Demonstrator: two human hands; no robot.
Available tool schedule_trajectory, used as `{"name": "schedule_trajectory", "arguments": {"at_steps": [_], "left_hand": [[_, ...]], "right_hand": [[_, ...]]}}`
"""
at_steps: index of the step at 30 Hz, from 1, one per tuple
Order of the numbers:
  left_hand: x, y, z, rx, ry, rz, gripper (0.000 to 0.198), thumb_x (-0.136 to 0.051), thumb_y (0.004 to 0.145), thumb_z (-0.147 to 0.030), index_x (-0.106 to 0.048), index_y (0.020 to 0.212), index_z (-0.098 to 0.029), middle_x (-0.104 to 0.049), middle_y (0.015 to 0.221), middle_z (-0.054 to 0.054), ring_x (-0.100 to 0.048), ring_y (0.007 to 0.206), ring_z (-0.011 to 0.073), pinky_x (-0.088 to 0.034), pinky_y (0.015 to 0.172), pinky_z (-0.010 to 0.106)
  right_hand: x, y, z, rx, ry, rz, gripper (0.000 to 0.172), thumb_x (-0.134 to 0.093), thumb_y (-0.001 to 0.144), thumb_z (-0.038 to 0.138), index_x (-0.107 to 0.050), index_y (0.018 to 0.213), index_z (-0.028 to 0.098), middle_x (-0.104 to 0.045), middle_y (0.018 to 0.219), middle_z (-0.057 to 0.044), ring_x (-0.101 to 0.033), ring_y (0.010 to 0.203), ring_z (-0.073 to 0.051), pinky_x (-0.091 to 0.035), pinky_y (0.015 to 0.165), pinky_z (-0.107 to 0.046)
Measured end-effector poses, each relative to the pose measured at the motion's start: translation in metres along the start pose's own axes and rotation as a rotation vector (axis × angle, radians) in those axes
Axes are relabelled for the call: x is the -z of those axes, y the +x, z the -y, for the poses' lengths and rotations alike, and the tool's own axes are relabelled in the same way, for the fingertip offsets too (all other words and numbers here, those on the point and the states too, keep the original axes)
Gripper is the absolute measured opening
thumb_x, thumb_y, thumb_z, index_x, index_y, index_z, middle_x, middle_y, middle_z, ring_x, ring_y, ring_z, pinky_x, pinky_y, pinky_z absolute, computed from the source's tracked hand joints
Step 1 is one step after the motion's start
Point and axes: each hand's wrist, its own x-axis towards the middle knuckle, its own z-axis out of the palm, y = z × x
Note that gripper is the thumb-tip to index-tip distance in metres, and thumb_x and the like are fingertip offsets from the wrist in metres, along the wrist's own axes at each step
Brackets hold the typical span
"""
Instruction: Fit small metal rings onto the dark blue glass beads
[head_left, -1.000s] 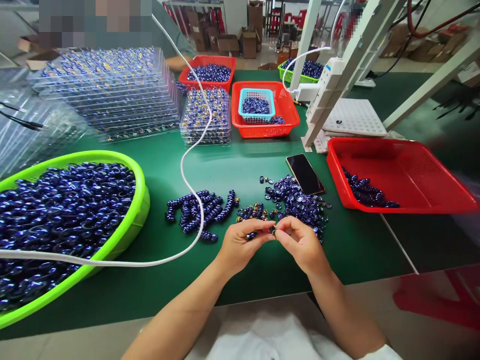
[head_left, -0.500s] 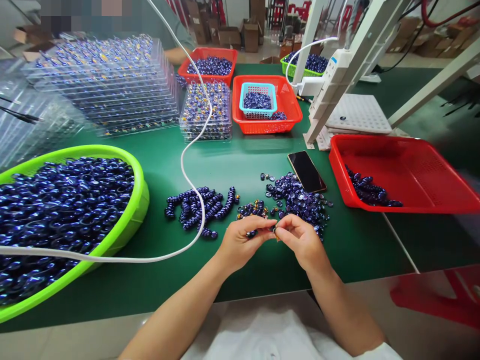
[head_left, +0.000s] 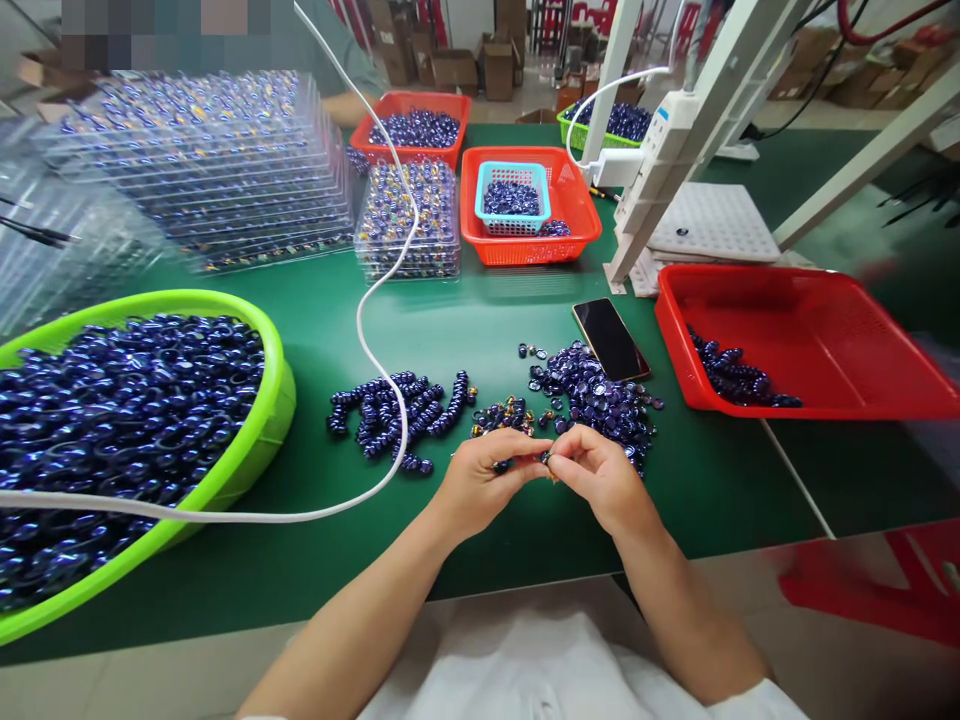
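My left hand and my right hand meet fingertip to fingertip over the green table mat. Both are pinched on small dark blue shiny pieces held between them. Just beyond my fingers lies a loose heap of flat blue pieces. A small cluster with gold-coloured bits sits left of that heap. Further left lie stacked rows of blue pieces.
A big green basket full of blue pieces stands at left, a white cable looping past it. A phone, red bins, stacked clear trays and a white frame lie beyond. Another person sits at the far side.
Both hands stay pinched together on the small pieces; they sit slightly higher in the picture as the view shifted a little. Nothing else moved.
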Motion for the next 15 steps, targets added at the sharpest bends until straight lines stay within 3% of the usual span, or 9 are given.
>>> {"name": "schedule_trajectory", "arguments": {"at_steps": [9,15], "left_hand": [[-0.0061,-0.0046,0.004,-0.014,-0.019,-0.034,0.025,-0.072,0.082,-0.019,-0.078,0.104,-0.027,-0.075,0.08,0.005,-0.066,0.072,0.0163,-0.054,0.071,0.028],[-0.0087,-0.0055,0.0019,0.209,-0.158,-0.054,0.025,-0.073,0.08,-0.028,-0.078,0.103,-0.02,-0.074,0.088,0.008,-0.069,0.08,0.0196,-0.057,0.074,0.03]], "right_hand": [[0.0024,0.0028,0.0059,-0.078,-0.025,-0.001,0.025,-0.069,0.081,0.038,-0.053,0.075,0.021,-0.059,0.065,0.003,-0.056,0.062,-0.013,-0.045,0.06,-0.027],[0.0022,0.0033,0.0074,0.077,-0.33,-0.105,0.018,-0.066,0.086,0.034,-0.057,0.076,0.021,-0.061,0.071,0.002,-0.058,0.069,-0.015,-0.046,0.066,-0.027]]}}
